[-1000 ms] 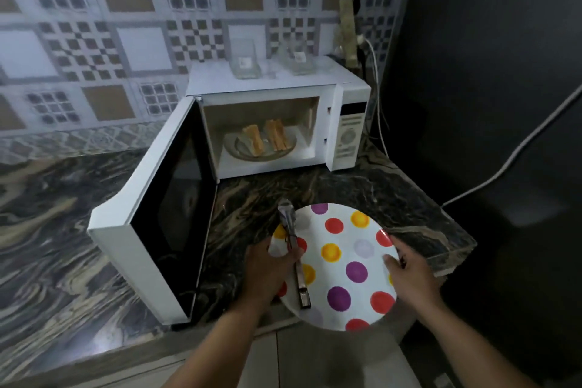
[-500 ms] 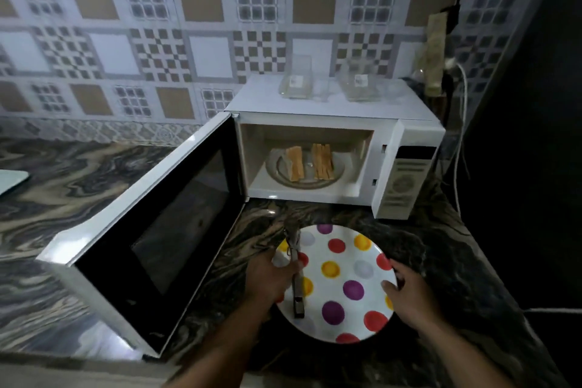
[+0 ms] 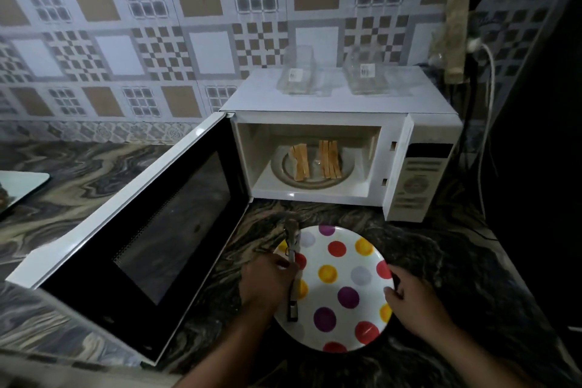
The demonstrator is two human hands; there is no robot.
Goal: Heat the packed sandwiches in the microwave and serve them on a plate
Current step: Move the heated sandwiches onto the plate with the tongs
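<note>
sandwiches [image 3: 316, 164]: two toasted pieces standing on edge, side by side but apart, on the glass turntable [image 3: 346, 172] inside the microwave [image 3: 346, 98]. door [image 3: 132, 230] swung wide open to the left, dark window facing up and toward camera.

plate [image 3: 346, 261], white with coloured dots, sits on the marbled counter [image 3: 441, 249] just in front of the microwave. tongs [image 3: 293, 277] lie along the plate's left side, tips pointing toward the oven, tail end over the plate.

left hand [image 3: 267, 283]: at the plate's left rim, fingers curled round the tongs' middle. right hand [image 3: 415, 296]: at the plate's right rim, fingertips curled over the edge, gripping it.

two clear plastic boxes [image 3: 296, 75] on top of the microwave, well apart, each with a small label. cable [image 3: 488, 123] hangs down the wall at right. pale board [image 3: 22, 186] at far left edge of the counter.
</note>
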